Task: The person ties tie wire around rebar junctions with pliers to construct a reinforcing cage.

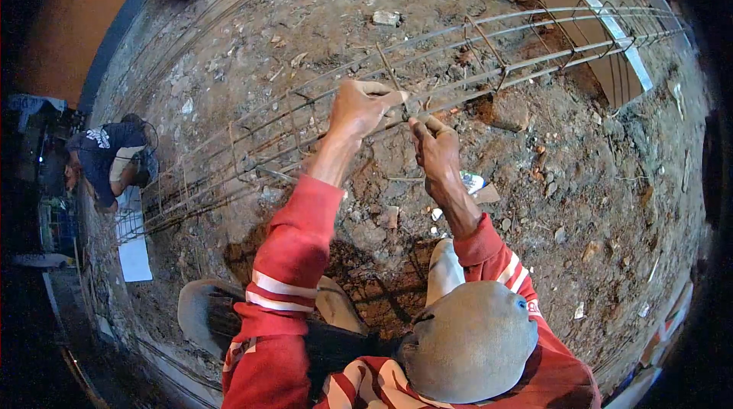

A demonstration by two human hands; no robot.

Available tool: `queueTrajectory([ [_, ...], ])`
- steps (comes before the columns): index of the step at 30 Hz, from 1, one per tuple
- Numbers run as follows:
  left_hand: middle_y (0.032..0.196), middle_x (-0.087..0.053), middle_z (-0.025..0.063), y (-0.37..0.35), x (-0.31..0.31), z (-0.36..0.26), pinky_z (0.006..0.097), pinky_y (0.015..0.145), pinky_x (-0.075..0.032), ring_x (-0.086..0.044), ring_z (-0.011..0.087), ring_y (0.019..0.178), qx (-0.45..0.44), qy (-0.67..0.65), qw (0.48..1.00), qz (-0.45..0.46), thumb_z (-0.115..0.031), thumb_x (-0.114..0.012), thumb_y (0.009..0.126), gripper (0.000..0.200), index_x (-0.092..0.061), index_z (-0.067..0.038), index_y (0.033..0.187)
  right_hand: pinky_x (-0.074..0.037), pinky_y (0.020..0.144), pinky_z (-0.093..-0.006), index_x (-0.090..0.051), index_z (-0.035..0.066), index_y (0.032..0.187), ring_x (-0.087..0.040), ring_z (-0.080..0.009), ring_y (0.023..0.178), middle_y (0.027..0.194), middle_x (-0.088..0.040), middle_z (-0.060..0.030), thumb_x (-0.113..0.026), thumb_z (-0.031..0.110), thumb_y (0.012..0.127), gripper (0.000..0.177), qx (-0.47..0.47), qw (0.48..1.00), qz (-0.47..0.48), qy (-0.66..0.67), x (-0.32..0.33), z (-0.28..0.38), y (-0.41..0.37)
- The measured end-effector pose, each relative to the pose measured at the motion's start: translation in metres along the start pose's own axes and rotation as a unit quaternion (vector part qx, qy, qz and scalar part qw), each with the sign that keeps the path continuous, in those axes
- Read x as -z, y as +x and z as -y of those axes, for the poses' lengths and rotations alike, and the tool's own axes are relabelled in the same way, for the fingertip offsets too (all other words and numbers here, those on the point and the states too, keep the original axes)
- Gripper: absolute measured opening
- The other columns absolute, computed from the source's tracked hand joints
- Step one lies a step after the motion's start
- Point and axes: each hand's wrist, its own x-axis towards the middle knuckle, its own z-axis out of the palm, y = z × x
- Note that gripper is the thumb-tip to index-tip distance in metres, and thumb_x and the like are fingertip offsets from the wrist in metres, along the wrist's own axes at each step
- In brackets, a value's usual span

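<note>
From where I sit, the cage of thin bars is the thing in hand; it runs from near left to far right, just ahead of the knees. I have the left hand over its near side, thumb and forefinger drawn almost together at a bar. The right hand is just beside it, lower, its fingertips bunched closed at the same spot (any thin wire between them is too small for me to tell). Meeting there from two sides probably lets one hand steady while the other works finely. At far right the cage crosses a block, which seems to lift it off the rough ground. At left its bars pass over a white board, where another person crouches, perhaps for a cleaner footing.
</note>
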Motion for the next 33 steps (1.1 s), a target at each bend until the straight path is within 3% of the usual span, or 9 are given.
queueTrajectory([
  [6,0.069,-0.070,0.0043,-0.012,-0.016,-0.004,0.0258,0.053,-0.046,-0.060,0.0099,0.058,-0.004,0.082,0.989,-0.124,-0.010,-0.079,0.074,0.009,-0.075,-0.002,0.078,-0.039,0.050,-0.0304,-0.072,0.001,0.092,-0.051,-0.0099,0.054,0.060,-0.060,0.0002,-0.064,0.021,0.090,0.022,0.098,0.983,0.011,-0.152,0.014,0.042,-0.016],
  [10,0.069,-0.071,0.0084,-0.013,-0.024,0.006,0.0352,0.058,-0.052,-0.068,0.0218,0.062,-0.012,0.115,0.977,-0.179,-0.019,-0.072,0.071,0.010,-0.077,-0.013,0.076,-0.049,0.061,-0.0490,-0.068,0.006,0.081,-0.064,-0.0419,0.070,0.073,-0.065,-0.0215,-0.061,0.020,0.085,0.017,0.279,0.836,0.005,-0.473,0.022,0.105,-0.016],
  [13,0.078,-0.072,0.0086,-0.014,-0.024,0.017,0.0406,0.069,-0.053,-0.069,0.0300,0.072,-0.169,0.189,0.944,-0.212,-0.022,-0.075,0.071,0.019,-0.074,-0.013,0.087,-0.050,0.063,-0.0433,-0.073,0.008,0.088,-0.068,-0.0355,0.071,0.075,-0.068,-0.0175,-0.067,0.024,0.085,0.017,0.340,0.764,0.015,-0.549,0.015,0.117,0.037],
  [18,0.080,-0.071,0.0071,-0.029,-0.033,0.011,0.0365,0.065,-0.051,-0.069,0.0269,0.075,-0.179,0.185,0.941,-0.218,-0.017,-0.075,0.071,0.012,-0.068,-0.011,0.078,-0.048,0.062,-0.0304,-0.075,0.001,0.086,-0.060,-0.0099,0.066,0.075,-0.072,-0.0052,-0.077,0.031,0.077,0.031,0.234,0.787,0.348,-0.453,0.022,0.117,0.129],
  [24,0.078,-0.069,0.0103,-0.027,-0.038,0.021,0.0428,0.064,-0.049,-0.067,0.0329,0.073,-0.214,0.157,0.932,-0.249,-0.020,-0.081,0.063,0.022,-0.068,-0.012,0.079,-0.045,0.057,-0.0305,-0.074,0.000,0.086,-0.057,-0.0103,0.060,0.067,-0.067,-0.0012,-0.078,0.035,0.076,0.036,0.116,0.755,0.446,-0.467,0.033,0.097,0.163],
  [26,0.078,-0.069,0.0119,-0.026,-0.038,0.020,0.0429,0.065,-0.049,-0.067,0.0329,0.074,-0.205,0.156,0.931,-0.258,-0.020,-0.081,0.060,0.025,-0.068,-0.011,0.080,-0.049,0.062,-0.0335,-0.073,0.001,0.090,-0.061,-0.0140,0.065,0.076,-0.072,-0.0046,-0.077,0.040,0.077,0.041,0.208,0.748,0.490,-0.396,0.042,0.063,0.195],
  [28,0.077,-0.068,0.0132,-0.028,-0.035,0.017,0.0433,0.065,-0.049,-0.067,0.0336,0.073,-0.199,0.171,0.937,-0.233,-0.018,-0.080,0.058,0.027,-0.069,-0.010,0.081,-0.047,0.060,-0.0310,-0.073,0.004,0.088,-0.059,-0.0116,0.064,0.072,-0.068,-0.0023,-0.078,0.029,0.077,0.028,0.103,0.742,0.413,-0.518,0.030,0.108,0.124],
  [30,0.076,-0.068,0.0129,-0.026,-0.035,0.016,0.0436,0.064,-0.049,-0.067,0.0335,0.072,-0.205,0.149,0.937,-0.241,-0.017,-0.080,0.057,0.026,-0.068,-0.010,0.080,-0.051,0.064,-0.0372,-0.071,0.004,0.081,-0.068,-0.0244,0.071,0.077,-0.070,-0.0132,-0.078,0.026,0.076,0.023,0.536,0.671,-0.005,-0.513,0.028,0.103,0.075],
  [33,0.071,-0.066,0.0105,-0.026,-0.037,0.018,0.0431,0.061,-0.048,-0.065,0.0318,0.067,-0.218,0.160,0.925,-0.267,-0.015,-0.077,0.061,0.017,-0.066,-0.011,0.073,-0.045,0.054,-0.0297,-0.069,0.002,0.082,-0.057,-0.0143,0.059,0.069,-0.065,-0.0041,-0.072,0.027,0.085,0.025,0.305,0.895,-0.011,-0.324,0.031,0.068,0.004],
])
